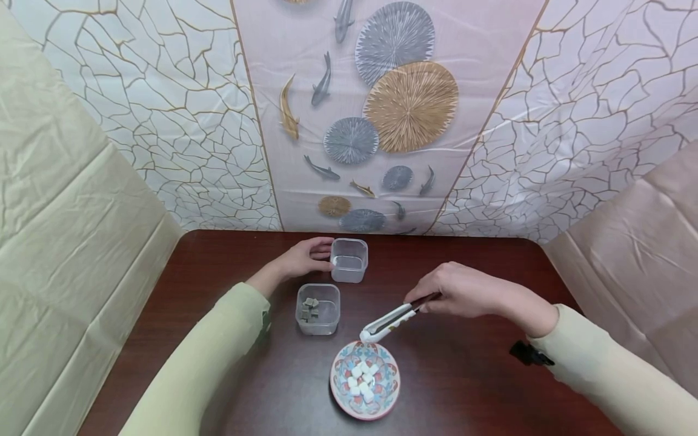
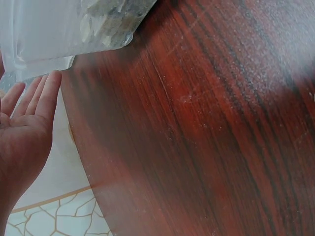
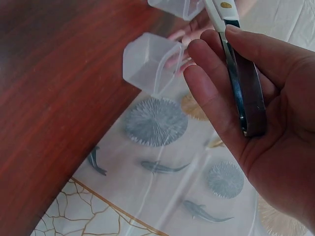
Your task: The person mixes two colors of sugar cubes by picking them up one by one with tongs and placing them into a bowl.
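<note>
White-tipped tongs (image 1: 394,318) are clasped in the right hand (image 1: 463,290), their tips closed together just above the patterned bowl (image 1: 349,404) of white cubes (image 1: 362,380) near the bench's front edge. The empty clear container (image 1: 349,260) near the back edge is touched by the left hand's (image 1: 302,259) straight fingers. A few dark cubes (image 1: 310,307) already lie in the nearer container (image 1: 319,309); no white cube appears moved yet.

Both arms reached forward in pale green sleeves. The left hand (image 1: 302,259) lay farther out, fingers nearly straight and close together, palm turned inward. The right hand (image 1: 463,290) hovered nearer the body, knuckles up, its fingers (image 3: 211,73) and thumb curled in a grip.
</note>
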`<state>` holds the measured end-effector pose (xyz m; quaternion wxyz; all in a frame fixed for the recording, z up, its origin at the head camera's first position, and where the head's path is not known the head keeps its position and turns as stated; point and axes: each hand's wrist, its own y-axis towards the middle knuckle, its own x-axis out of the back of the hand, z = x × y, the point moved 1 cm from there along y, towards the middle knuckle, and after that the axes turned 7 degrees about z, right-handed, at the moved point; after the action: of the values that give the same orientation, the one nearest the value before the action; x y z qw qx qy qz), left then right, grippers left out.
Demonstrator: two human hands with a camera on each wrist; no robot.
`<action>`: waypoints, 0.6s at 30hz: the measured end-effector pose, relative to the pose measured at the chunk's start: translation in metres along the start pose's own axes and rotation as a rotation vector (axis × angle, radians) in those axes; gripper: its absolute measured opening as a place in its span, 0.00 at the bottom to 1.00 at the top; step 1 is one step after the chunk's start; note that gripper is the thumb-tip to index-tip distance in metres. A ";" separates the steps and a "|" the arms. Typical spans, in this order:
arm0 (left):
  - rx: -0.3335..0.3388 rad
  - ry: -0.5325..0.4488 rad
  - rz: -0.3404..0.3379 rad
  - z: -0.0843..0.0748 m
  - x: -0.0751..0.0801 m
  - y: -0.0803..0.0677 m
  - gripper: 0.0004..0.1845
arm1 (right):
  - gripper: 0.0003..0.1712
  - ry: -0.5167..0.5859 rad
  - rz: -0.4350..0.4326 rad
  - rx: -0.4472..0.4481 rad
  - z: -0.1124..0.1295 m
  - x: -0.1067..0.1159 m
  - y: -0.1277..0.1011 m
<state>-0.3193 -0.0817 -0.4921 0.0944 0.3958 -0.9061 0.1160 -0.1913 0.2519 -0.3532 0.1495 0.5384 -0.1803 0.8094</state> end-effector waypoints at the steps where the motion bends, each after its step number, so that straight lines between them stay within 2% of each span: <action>1: -0.001 -0.001 0.000 0.000 0.000 0.000 0.38 | 0.17 0.004 0.008 0.002 0.001 -0.002 -0.001; 18: -0.003 0.005 -0.001 -0.001 -0.001 0.000 0.38 | 0.16 -0.004 0.069 -0.045 0.006 -0.015 -0.001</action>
<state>-0.3188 -0.0809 -0.4917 0.0972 0.3959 -0.9058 0.1156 -0.1807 0.2497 -0.3648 0.1331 0.5300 -0.2173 0.8088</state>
